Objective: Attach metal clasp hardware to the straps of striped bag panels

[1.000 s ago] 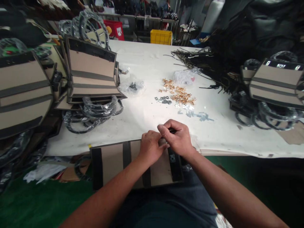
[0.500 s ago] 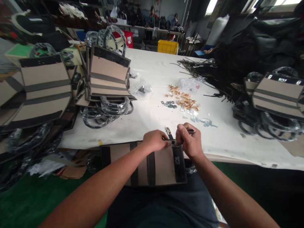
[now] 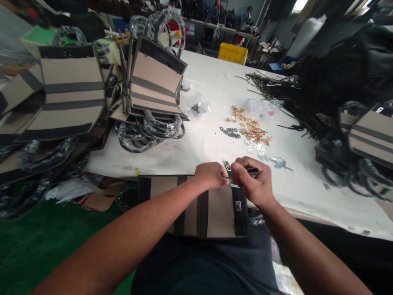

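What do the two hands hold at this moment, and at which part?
The left hand grips the top edge of the striped bag. The right hand pinches a small metal piece at that same edge; what else it holds cannot be told.

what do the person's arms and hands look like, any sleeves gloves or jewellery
Both arms are bare from the frame edge to the wrist, with no sleeves in view. The left hand and right hand wear no gloves; no rings, watch or bands show. The fingers are bare too.
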Demonstrator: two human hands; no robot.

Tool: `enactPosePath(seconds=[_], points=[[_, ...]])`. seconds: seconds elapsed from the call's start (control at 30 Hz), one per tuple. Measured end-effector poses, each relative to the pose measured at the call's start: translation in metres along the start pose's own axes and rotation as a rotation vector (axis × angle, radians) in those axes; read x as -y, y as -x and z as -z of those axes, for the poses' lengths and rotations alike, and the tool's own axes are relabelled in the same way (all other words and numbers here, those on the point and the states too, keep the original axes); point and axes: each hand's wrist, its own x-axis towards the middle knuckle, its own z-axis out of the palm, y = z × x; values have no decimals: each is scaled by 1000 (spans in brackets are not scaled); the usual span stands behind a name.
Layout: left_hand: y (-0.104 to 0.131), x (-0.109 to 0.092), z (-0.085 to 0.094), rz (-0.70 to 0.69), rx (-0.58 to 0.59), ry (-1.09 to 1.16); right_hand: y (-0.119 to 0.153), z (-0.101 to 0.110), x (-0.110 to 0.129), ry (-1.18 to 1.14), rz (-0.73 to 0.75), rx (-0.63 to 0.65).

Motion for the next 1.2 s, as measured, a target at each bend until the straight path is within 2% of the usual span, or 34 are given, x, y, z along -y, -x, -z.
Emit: enactPosePath(seconds=[0.1, 0.17, 0.27, 0.33, 0.4, 0.5, 0.6, 0.7, 0.87, 1.07, 1.2], points=[[1, 0, 1, -4, 4, 5, -4, -6, 16, -58, 8, 14], [4, -1, 4, -10, 4, 2, -5, -12, 19, -18, 23, 79], [7, -3, 8, -7, 15, -15, -5, -13, 5, 112, 31, 207], [9, -4, 10, 9, 25, -15, -3, -6, -9, 184, -14, 236], [10, -4, 10, 24, 19, 2, 0, 4, -18, 207, -86, 188], [9, -2, 9, 36, -2, 30, 2, 16, -15, 124, -128, 50], [7, 0, 7, 39, -2, 47, 3, 14, -4, -48, -59, -85], [6, 0, 6, 32, -5, 46, 5, 5, -5, -148, -10, -175], [9, -4, 8, 54, -13, 30, 10, -1, -20, -89, -81, -161], [8, -7, 9, 68, 6, 35, 10, 9, -12, -214, 23, -284], [9, -9, 10, 91, -7, 15, 6, 6, -27, -157, -88, -212]])
